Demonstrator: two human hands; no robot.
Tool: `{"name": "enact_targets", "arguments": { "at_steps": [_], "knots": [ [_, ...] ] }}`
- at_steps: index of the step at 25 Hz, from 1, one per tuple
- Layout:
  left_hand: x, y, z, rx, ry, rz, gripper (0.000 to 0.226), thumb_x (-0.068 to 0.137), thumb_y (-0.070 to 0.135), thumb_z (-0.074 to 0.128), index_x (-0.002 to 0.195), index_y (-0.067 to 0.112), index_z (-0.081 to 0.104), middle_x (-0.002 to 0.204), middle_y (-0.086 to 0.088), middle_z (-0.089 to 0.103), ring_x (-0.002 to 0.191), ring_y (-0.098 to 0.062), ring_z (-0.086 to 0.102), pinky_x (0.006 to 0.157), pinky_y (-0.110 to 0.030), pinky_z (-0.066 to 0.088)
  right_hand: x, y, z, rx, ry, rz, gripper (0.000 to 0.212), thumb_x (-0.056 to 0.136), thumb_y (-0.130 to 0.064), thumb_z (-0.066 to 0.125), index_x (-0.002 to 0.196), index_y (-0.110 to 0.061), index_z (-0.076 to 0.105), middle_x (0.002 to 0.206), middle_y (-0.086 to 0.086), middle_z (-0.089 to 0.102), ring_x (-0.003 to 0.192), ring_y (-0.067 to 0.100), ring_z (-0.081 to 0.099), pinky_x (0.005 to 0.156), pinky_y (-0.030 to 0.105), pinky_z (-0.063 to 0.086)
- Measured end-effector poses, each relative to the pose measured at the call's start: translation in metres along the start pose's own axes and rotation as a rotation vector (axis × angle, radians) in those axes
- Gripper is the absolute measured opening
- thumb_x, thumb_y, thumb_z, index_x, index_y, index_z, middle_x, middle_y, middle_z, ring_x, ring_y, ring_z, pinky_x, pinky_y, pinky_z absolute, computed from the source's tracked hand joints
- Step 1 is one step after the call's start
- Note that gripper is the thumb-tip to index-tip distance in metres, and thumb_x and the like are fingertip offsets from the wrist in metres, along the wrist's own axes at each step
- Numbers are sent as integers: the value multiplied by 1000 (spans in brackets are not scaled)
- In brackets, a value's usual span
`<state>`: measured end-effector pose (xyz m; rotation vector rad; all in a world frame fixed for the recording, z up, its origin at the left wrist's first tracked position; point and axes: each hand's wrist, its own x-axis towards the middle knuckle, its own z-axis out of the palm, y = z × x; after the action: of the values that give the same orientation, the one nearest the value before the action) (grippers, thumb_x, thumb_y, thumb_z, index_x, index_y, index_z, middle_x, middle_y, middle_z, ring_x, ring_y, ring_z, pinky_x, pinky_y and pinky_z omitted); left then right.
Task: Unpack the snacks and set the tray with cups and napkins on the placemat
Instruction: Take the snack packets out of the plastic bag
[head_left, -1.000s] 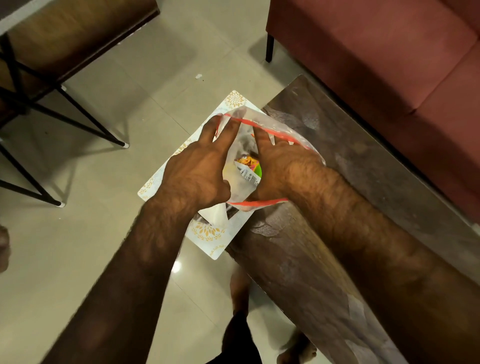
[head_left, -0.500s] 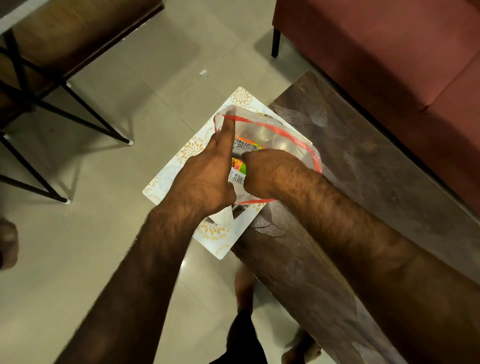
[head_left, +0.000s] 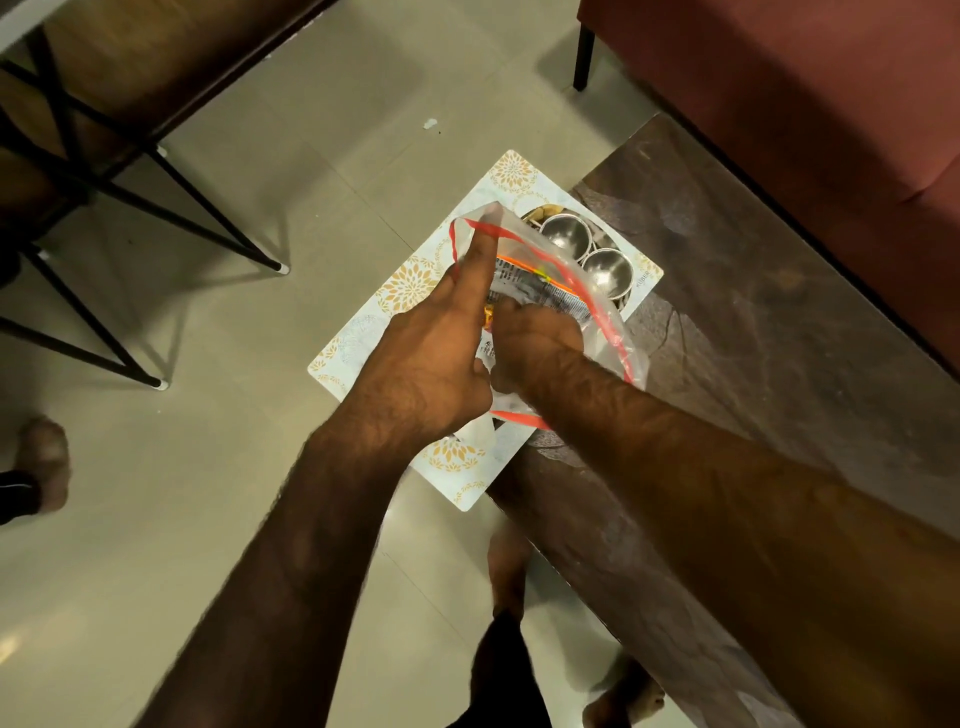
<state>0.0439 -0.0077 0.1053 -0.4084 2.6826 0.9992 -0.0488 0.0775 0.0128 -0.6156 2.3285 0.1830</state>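
Right now both hands work at a clear plastic bag (head_left: 602, 332) with a red zip strip along its mouth, lying on a pale placemat (head_left: 415, 280) printed with gold flowers. The placemat sits at the corner of a dark wooden bench (head_left: 753, 322) and overhangs its edge toward 9 o'clock, above the tiled floor (head_left: 332, 135). The left hand (head_left: 426, 364) has its forefinger stretched toward 12 o'clock, the tip pressed into the bag's rim and holding the mouth wide; its other fingers are curled. The right hand (head_left: 535, 348) reaches into the opening, closed around a printed snack packet (head_left: 524, 283), the fingers themselves hidden by the knuckles. At about 1 o'clock from the hands, partly covered by the plastic, a round metal tray (head_left: 621, 301) rests on the placemat with two steel cups (head_left: 607, 267) side by side on it. A red sofa (head_left: 810, 104) stands at 2 o'clock beyond the bench.
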Motion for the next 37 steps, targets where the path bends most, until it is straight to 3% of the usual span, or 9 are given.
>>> {"name": "enact_targets", "arguments": {
  "at_steps": [6,10,15,20,23,26,30,33,37],
  "knots": [
    [-2,-4,1,-82,-7,-2,126,76,10,73,150,52,-20,154,11,44,90,-10,57,73,-28,50,9,-8,11,-42,169,-39,67,84,-30,80,140,-13,48,131,9,68,120,34,69,95,41,56],
    [0,-2,0,-41,7,-53,127,77,6,71,150,52,-23,154,10,44,89,-18,62,80,-41,60,3,-7,-1,-13,122,-21,55,91,-33,73,142,-19,56,135,5,66,127,30,65,101,38,54],
    [8,6,-4,11,-23,-106,128,73,7,70,152,46,-22,158,8,38,82,-23,60,76,-39,56,-39,-6,-32,192,203,23,30,85,-31,74,110,-17,65,105,8,68,92,28,63,72,31,40],
    [10,8,-21,-256,-103,-58,116,71,22,62,157,43,-13,163,13,27,131,-24,53,101,-40,50,-84,15,-54,401,251,45,38,83,-35,68,115,-15,64,112,8,72,94,27,62,72,30,39],
    [10,8,-30,-432,-68,-62,103,67,27,58,155,46,9,139,23,50,103,-2,63,79,-24,53,-106,33,-64,577,280,-12,39,83,-38,64,120,-27,67,114,-5,74,103,22,67,78,28,47],
    [12,7,-29,-439,-52,-33,96,68,11,56,146,54,20,124,29,56,90,4,62,62,-16,50,-122,49,-77,925,274,-117,43,83,-33,71,126,-32,69,117,-15,77,110,12,72,88,27,54],
    [13,10,-25,-429,-8,-98,103,77,3,56,155,49,7,144,29,43,122,-21,59,76,-32,55,-135,72,-83,1690,182,-245,44,85,3,69,128,-8,71,121,7,79,113,27,76,103,54,57],
    [11,14,-25,-392,40,-146,105,72,16,56,156,48,3,151,19,36,124,-29,57,87,-44,57,-140,98,-77,2128,176,-237,53,76,0,66,129,-1,66,129,17,74,119,37,72,99,58,58],
    [9,16,-26,-341,73,-165,99,80,11,58,158,40,5,157,12,34,127,-34,55,95,-54,55,-132,149,-48,2493,364,-10,33,87,3,59,114,-7,75,126,13,76,121,36,72,108,61,50]
  ]
}}
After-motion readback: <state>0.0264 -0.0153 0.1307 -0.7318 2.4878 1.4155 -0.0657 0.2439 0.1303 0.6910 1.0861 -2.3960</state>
